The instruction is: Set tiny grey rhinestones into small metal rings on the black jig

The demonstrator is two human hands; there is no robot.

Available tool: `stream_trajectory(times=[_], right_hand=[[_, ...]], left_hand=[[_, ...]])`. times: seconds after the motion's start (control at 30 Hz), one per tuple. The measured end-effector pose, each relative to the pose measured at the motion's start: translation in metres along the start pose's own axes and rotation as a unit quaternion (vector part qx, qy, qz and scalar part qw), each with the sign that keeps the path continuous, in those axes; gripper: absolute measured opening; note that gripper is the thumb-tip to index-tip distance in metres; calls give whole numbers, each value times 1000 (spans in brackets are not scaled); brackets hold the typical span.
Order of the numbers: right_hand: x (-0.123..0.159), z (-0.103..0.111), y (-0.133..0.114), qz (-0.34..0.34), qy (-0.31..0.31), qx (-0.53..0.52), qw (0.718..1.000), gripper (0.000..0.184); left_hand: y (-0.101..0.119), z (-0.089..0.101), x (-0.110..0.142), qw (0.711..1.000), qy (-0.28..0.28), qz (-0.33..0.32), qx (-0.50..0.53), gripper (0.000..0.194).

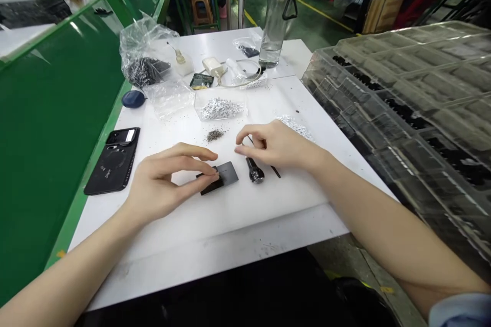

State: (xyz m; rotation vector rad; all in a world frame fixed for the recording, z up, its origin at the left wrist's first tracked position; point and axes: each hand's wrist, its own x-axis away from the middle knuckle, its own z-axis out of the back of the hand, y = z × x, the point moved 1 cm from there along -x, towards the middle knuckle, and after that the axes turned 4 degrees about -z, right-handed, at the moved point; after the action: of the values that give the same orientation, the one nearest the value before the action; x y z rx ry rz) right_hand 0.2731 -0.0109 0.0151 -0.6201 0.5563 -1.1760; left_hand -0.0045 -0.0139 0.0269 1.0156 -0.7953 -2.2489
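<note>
My left hand (163,181) is closed, its fingertips pinching a small black part over a flat black-and-grey block (228,173) on the white mat. What the part is, the fingers mostly hide. Just to the right, my right hand (274,145) hovers with thumb and index finger curled nearly together; anything between their tips is too small to make out. Below that hand lies a short black tool with a shiny round end (255,173). A thin dark stick (275,171) shows beside it, partly covered by the hand. Beyond both hands is a little pile of tiny brown pieces (215,135).
A clear tray (197,112) holds small silvery pieces; more silvery pieces (295,126) lie behind my right hand. At left are a black phone (111,161) and a plastic bag (132,36) of black parts. A water bottle (273,25) stands behind. Stacked clear trays (414,82) line the right.
</note>
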Motion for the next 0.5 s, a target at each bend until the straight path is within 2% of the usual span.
stream_trajectory(times=[0.1,0.17,0.3,0.37,0.43,0.5], right_hand=[[-5,4,6,-9,83,-9,996,26],[-8,4,10,-11,110,-14,994,26],[-11,-4,13,-3,98,-18,995,24],[-11,-7,12,2,87,-17,996,23],[-12,-8,11,4,85,-16,996,22],[-12,-8,11,2,93,-13,996,21]], left_hand=[[-2,11,-27,999,26,20,-41,6],[-10,16,-52,993,67,43,-82,11],[-38,18,-104,981,109,83,-135,27],[-49,18,-122,977,106,100,-155,25],[-50,21,-131,976,88,112,-165,18],[-39,28,-131,978,71,107,-164,9]])
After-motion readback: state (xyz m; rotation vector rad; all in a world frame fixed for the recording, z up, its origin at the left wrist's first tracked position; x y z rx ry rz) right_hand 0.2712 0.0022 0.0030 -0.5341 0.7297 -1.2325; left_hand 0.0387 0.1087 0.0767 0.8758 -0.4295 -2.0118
